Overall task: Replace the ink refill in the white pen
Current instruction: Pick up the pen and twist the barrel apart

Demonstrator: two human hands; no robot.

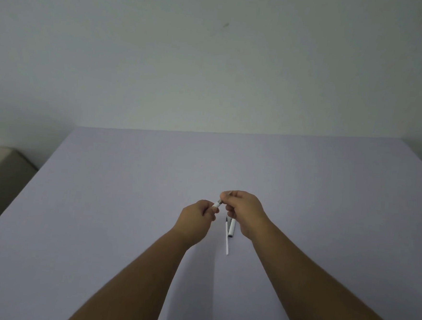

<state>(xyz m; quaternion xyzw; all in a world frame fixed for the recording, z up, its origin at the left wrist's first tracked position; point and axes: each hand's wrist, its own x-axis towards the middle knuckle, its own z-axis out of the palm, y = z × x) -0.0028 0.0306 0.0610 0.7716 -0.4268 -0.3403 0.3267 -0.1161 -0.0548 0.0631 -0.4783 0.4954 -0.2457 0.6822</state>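
At the far left, off the edge of the pale lilac tabletop, a beige block and a dim floor show, neither part of the work. Moving in, the left hand is curled into a closed grip around the white pen, most of whose barrel is hidden in the fist; only a short white end pokes out up and to the right, ending in a small greyish collar. Touching that end is the right hand, whose thumb and forefinger pinch narrowly on the collar or tip; what they hold there is too small to name with certainty. Just below the right hand, on the tabletop, lie two loose parts side by side: a thin white ink refill with a dark tip pointing away from the person, and, just right of it, a short white cap with a dark open end, partly covered by the heel of the hand. By my reading, the step in hand is work on the pen's front end, either unscrewing or screwing the tip section; whether the refill on the tabletop is the old one or the new one cannot be told. The next move calls for a steady twist with the pinch while the left fist keeps the barrel from turning, keeping the small piece from dropping.
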